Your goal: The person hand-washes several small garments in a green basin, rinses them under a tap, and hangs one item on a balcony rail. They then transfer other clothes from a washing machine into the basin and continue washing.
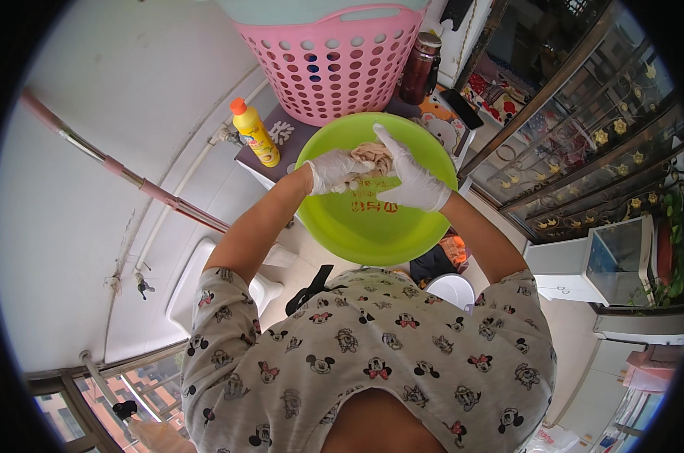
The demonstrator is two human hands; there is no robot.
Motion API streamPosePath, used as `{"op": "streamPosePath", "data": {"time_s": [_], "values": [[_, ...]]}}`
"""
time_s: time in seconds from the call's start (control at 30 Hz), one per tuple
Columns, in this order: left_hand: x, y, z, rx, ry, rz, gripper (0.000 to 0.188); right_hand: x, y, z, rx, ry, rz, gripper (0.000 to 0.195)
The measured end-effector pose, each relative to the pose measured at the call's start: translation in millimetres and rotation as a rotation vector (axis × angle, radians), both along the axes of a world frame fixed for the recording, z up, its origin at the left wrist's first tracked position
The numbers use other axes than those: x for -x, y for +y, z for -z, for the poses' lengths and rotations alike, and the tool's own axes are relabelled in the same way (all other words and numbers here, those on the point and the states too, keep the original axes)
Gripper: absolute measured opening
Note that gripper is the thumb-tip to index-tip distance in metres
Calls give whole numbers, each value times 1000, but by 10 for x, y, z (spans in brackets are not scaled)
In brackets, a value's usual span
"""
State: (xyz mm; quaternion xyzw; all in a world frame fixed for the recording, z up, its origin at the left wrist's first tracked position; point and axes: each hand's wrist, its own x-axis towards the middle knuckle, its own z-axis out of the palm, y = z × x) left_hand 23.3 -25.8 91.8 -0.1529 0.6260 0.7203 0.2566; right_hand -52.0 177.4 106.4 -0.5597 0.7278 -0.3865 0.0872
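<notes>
Over a round green plastic basin (pixel 330 226), my left hand (pixel 339 170) in a white disposable glove grips a bunched beige cloth (pixel 373 156). My right hand (pixel 413 175), gloved the same way, is spread beside the cloth with its thumb and fingers apart. Whether its palm touches the cloth cannot be told. Red printed characters show on the basin's inside, below the hands. Left of the basin stands a yellow squeeze bottle (pixel 256 136) with an orange cap.
Behind the basin rise a pink perforated laundry basket (pixel 330 62) and a dark red thermos flask (pixel 420 71). A black phone (pixel 461 107) lies at the table's right. Dark and orange clothes (pixel 438 257) and a white bucket (pixel 450 290) are below. A pole (pixel 121 170) leans left.
</notes>
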Motion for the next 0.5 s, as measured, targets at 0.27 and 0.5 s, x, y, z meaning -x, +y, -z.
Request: {"op": "streamPosePath", "data": {"time_s": [0.27,0.5], "values": [[16,201,-151,-333,-120,215,14,-116,-83,-35,-128,594,97,35],[119,237,-388,473,334,380,4,71,-239,-57,-360,623,314,14]]}}
